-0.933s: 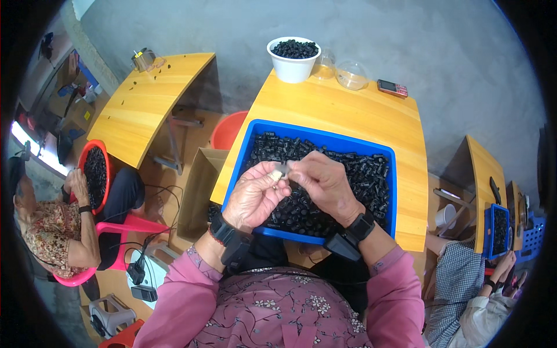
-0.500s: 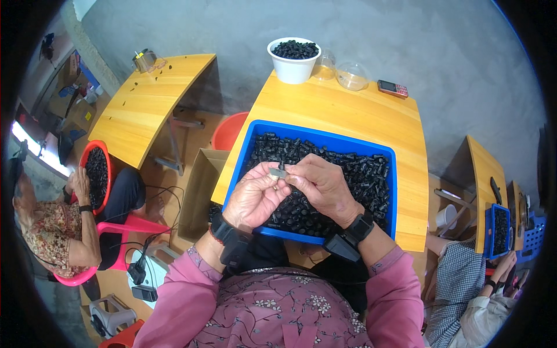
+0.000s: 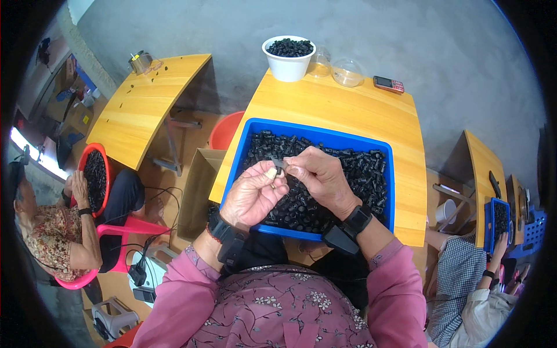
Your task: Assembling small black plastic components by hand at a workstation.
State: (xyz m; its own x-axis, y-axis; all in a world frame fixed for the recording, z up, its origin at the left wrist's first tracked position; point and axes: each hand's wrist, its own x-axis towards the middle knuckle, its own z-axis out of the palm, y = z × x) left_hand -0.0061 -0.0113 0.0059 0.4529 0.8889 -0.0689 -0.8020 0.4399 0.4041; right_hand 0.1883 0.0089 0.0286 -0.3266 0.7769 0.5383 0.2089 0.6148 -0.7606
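Observation:
My left hand pinches a small black cylindrical plastic part between thumb and fingers, and a pale cover wraps the thumb tip. My right hand is closed beside it, thumb and forefinger gripping a small flat grey blade-like piece that lies against the part. Fingers partly hide where the two meet. Both hands hover above a blue tray heaped with black plastic parts of the same sort.
On the wooden table behind the tray stand a white bucket of black pieces, clear plastic containers and a phone. A cardboard box is left of the tray. People work at both sides, one with a red basin.
The grey piece has tilted and risen against the black part, which now shows below it rather than above. My right hand has shifted slightly up and left; the whole view has moved a little.

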